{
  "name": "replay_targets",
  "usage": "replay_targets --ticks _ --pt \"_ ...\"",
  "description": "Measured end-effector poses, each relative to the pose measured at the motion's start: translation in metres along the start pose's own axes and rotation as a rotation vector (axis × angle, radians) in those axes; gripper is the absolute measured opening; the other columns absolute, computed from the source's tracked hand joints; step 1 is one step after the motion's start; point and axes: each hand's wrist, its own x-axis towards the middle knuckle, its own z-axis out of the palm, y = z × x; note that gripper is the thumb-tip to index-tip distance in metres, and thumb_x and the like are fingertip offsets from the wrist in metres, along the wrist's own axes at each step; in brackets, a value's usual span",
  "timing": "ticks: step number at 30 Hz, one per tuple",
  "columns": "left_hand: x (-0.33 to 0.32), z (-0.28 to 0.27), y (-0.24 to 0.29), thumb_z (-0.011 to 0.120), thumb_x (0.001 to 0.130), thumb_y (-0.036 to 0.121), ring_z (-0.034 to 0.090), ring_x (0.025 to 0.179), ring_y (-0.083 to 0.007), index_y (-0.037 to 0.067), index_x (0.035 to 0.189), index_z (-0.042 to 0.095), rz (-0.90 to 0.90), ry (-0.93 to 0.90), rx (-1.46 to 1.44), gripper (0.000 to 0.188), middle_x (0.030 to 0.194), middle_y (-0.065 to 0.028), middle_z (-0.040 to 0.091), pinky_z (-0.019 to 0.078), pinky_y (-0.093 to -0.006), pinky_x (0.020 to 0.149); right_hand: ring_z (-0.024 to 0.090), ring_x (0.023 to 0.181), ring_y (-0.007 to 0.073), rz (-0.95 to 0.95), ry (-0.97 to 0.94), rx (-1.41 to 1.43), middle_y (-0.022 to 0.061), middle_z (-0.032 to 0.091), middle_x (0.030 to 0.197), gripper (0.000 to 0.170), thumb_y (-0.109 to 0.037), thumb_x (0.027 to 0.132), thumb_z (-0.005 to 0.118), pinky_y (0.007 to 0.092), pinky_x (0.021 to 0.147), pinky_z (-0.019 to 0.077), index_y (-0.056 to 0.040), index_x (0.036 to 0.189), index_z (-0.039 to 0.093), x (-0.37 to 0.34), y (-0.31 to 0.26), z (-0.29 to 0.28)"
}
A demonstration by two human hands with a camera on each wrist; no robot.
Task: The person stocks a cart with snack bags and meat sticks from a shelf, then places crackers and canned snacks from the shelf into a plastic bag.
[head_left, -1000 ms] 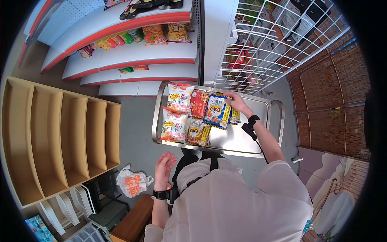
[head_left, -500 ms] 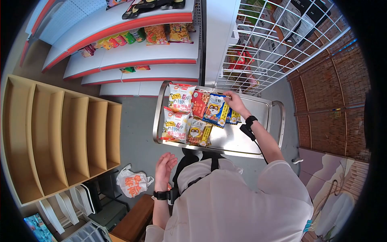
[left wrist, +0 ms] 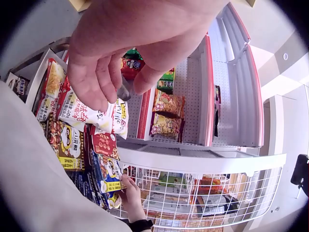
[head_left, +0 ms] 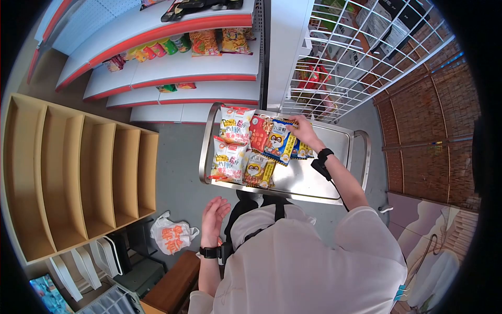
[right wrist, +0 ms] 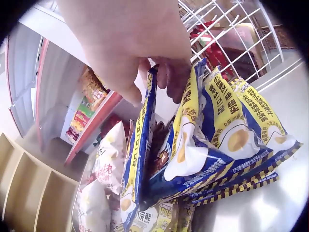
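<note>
My right hand (head_left: 304, 131) pinches the top edge of a blue snack packet (head_left: 277, 141) with a raccoon-like cartoon face, between thumb and fingers. That packet stands tilted in the right wrist view, apart at the top from several more blue-and-yellow packets (right wrist: 231, 130) beside it. Left of it on the metal cart (head_left: 314, 178) are a red packet (head_left: 258, 133), a brown-and-yellow packet (head_left: 258, 170) and two white snack bags (head_left: 228, 159). My left hand (head_left: 214, 213) hangs in front of the cart with fingers loosely bent, holding nothing.
Ahead stand white shelves (head_left: 198, 70) with red edges and some snacks. A white wire rack (head_left: 340, 78) rises behind the cart. To the left is a wooden shelf unit (head_left: 78, 172); a white plastic bag (head_left: 173, 233) lies on the floor.
The blue packet in my right hand has tilted a little more upright and shifted slightly left. My left hand has stayed in place.
</note>
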Motion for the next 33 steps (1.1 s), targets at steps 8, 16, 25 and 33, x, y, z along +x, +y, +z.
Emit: replay_targets --ticks 8,16,25,33 --pt "-0.001 0.0 0.0 0.059 0.092 0.017 0.065 0.091 -0.0236 -0.001 0.117 0.051 0.005 -0.015 -0.011 0.032 0.103 -0.0137 0.064 0.0521 -0.0338 0.084 0.061 0.097 0.0279 0.054 0.0 0.01 0.0177 0.058 0.108 0.039 -0.028 0.085 0.066 0.0356 0.081 0.0513 0.0002 0.111 0.06 0.002 -0.01 -0.025" --pt "0.0 0.004 0.005 0.059 0.092 0.017 0.065 0.091 -0.0234 0.0 0.116 0.051 0.012 -0.008 -0.009 0.031 0.104 -0.0138 0.063 0.0524 -0.0341 0.083 0.063 0.093 0.0285 0.018 0.041 0.015 0.0182 0.06 0.108 0.038 -0.03 0.087 0.064 0.0351 0.08 0.0519 0.002 0.108 0.06 -0.001 -0.011 -0.036" --pt "0.012 0.003 -0.001 0.061 0.09 0.015 0.065 0.089 -0.0201 0.0 0.112 0.054 0.105 0.012 0.225 0.027 0.101 -0.0118 0.064 0.052 -0.0312 0.081 0.062 0.081 0.0107 -0.051 -0.207 0.33 0.0068 0.068 0.089 0.023 -0.019 0.091 0.062 0.0269 0.075 0.0505 -0.0014 0.105 0.062 0.002 -0.049 -0.05" --pt "0.031 -0.003 0.041 0.063 0.089 0.018 0.061 0.086 -0.0138 0.003 0.109 0.056 0.145 -0.157 0.436 0.026 0.096 -0.0057 0.063 0.0503 -0.0275 0.076 0.061 0.078 0.0107 -0.228 -0.374 0.204 0.0059 0.067 0.09 0.025 -0.018 0.09 0.062 0.0255 0.069 0.0495 0.0001 0.107 0.062 -0.016 -0.182 -0.041"
